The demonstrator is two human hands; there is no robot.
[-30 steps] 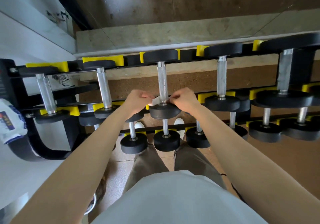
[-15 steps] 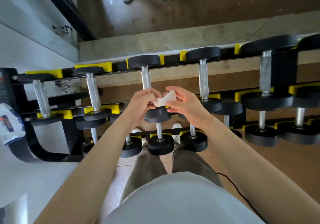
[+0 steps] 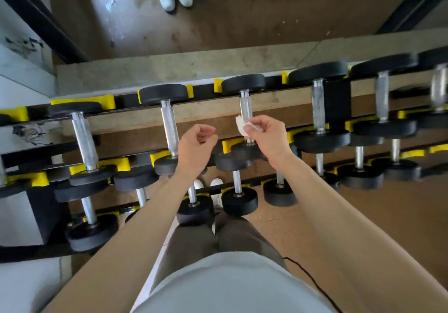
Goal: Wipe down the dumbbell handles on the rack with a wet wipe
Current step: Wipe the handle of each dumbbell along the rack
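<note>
Rack (image 3: 202,92): black frame with yellow cradles (image 3: 104,101), holding tiers of dumbbells that run from the left edge to the right edge.
Target handle (image 3: 244,105): knurled steel, on the top tier near the middle of the rack, with one black head at the rack's far edge and the other at its near edge.
Wet wipe (image 3: 242,125): small, white and crumpled, held up against the near half of that handle; whether it touches the steel cannot be told.
Right hand (image 3: 266,135): thumb and fingertips pinch the wipe, with the wrist above the dumbbell's near head.
Left hand (image 3: 194,145): holds nothing, fingers loosely curled, in the air just beside the neighbouring handle (image 3: 169,128) to the left and apart from the wipe.
Lower tiers: smaller dumbbells (image 3: 238,201) sit below the forearms, toward the near edge of the rack.
Person: grey shirt and dark trousers, with white shoes (image 3: 216,183) visible between the lower dumbbells.
Cord (image 3: 312,282): thin and black, trailing over the brown floor beside the right forearm.
</note>
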